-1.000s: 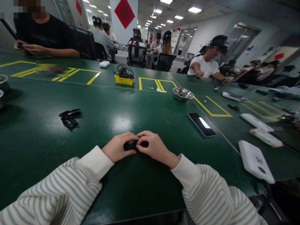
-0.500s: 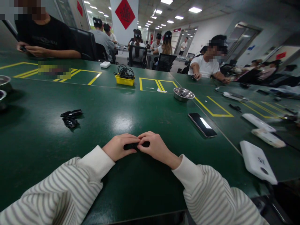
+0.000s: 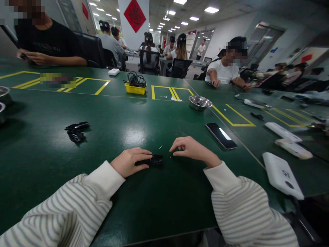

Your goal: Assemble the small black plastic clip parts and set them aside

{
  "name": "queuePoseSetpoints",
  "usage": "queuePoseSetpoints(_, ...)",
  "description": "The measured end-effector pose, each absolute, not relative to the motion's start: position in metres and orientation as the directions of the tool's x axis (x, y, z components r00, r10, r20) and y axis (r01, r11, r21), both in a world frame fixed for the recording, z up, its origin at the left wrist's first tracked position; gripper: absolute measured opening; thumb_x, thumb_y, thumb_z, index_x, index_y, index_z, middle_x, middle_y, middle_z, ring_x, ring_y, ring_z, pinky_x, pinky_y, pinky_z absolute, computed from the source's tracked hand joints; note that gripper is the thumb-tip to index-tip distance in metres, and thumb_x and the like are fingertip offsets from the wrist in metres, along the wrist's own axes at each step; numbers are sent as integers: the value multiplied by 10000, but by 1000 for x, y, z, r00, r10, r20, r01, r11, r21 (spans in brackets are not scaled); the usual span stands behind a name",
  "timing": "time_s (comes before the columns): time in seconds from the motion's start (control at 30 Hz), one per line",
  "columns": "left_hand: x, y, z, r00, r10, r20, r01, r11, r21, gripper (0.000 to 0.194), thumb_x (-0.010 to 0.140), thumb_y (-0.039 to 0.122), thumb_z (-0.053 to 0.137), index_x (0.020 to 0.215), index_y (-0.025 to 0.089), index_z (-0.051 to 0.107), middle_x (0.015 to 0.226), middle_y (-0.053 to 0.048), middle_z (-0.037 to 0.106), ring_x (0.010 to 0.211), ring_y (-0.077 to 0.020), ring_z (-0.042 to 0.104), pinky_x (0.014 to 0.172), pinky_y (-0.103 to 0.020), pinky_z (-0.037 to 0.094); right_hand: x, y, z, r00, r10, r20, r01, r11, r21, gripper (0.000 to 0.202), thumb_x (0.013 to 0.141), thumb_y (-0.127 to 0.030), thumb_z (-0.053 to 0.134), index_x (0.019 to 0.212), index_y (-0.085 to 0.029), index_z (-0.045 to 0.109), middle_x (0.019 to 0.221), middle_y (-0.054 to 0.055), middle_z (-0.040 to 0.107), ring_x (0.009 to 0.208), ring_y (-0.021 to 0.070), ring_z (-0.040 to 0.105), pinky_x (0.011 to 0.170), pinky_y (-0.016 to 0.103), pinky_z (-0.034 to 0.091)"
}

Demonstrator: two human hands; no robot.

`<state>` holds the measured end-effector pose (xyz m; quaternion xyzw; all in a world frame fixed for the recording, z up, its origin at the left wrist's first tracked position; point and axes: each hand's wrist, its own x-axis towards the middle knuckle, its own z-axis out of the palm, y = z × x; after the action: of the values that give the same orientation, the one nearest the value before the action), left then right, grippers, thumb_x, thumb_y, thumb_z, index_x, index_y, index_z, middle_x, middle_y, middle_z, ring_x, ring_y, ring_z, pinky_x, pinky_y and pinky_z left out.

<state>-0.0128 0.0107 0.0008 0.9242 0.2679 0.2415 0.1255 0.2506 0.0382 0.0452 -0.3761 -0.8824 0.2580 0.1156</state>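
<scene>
Near the table's front middle, my left hand (image 3: pixel 133 159) is closed around a small glossy black oblong piece (image 3: pixel 156 160), its right end sticking out past the fingertips. The hand hides the rest, and I cannot make out its exact kind. To the right, my right hand (image 3: pixel 189 148) hovers apart from it, thumb and forefinger separated, with nothing visible between them. A thin pale sliver (image 3: pixel 160 146) lies on the green table between the hands. Another tiny pale bit (image 3: pixel 170 156) shows just below the right fingertips. Further left lie crumpled glossy black pieces (image 3: pixel 77 131).
A phone (image 3: pixel 221 136) lies to the right, with a steel bowl (image 3: pixel 200 103) behind it. White power-bank-like devices (image 3: pixel 281 175) line the right side. A yellow tray (image 3: pixel 135 89) of black cables stands at the back. A co-worker (image 3: pixel 223 73) sits across the table.
My right hand has let go of the black piece and moved right, its fingers parting. More of the piece's right end shows, and pale slivers now appear on the table. My left hand stays in place.
</scene>
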Motion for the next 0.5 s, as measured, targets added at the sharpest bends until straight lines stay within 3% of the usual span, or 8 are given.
queuePoseSetpoints(0.13, -12, 11, 2, 741, 556, 377, 436, -825, 360, 260, 757, 232, 566, 995, 132, 593, 1002, -92, 618, 865, -172, 585, 752, -290, 492, 247, 37, 36, -708, 706, -9, 589, 582, -561, 210, 691, -330, 619, 855, -205, 658, 745, 4, 565, 617, 84, 476, 530, 193, 352)
queuePoseSetpoints(0.33, -10, 11, 5, 742, 565, 362, 447, -818, 361, 258, 756, 223, 565, 996, 135, 589, 1003, -87, 617, 871, -173, 582, 754, -292, 492, 219, 44, 17, -542, 805, 240, 632, 579, -515, 185, 737, -273, 582, 879, -178, 653, 704, 3, 567, 568, 69, 450, 570, 200, 353)
queuePoseSetpoints(0.5, -10, 10, 4, 738, 576, 352, 457, -810, 368, 255, 760, 229, 558, 998, 145, 588, 1011, -80, 613, 884, -170, 577, 766, -294, 486, 212, 51, 23, -556, 821, 134, 704, 550, -448, 93, 691, -246, 617, 687, -173, 674, 638, 1, 595, 561, 80, 492, 547, 200, 351)
